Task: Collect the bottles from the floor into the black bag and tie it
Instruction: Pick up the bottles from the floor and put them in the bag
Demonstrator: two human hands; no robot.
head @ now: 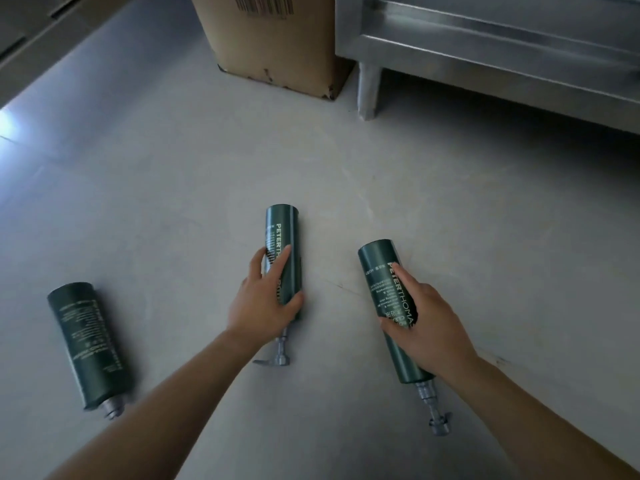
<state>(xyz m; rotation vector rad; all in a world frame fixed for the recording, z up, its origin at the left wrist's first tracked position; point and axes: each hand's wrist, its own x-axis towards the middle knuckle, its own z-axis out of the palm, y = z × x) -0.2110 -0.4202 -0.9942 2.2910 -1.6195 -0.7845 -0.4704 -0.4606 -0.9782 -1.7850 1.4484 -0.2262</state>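
Three green pump bottles lie flat on floor, pumps toward 6 o'clock. Left hand wraps middle bottle, fingers curled over body. Right hand clasps right bottle at mid-body. Third bottle untouched, well apart at 9 o'clock of left hand. Cardboard box at 12 o'clock.

Cardboard box beside steel cabinet

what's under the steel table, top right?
Under the steel table, one leg stands on the bare floor. Beyond it the space is in dark shadow; anything deeper can't be made out.
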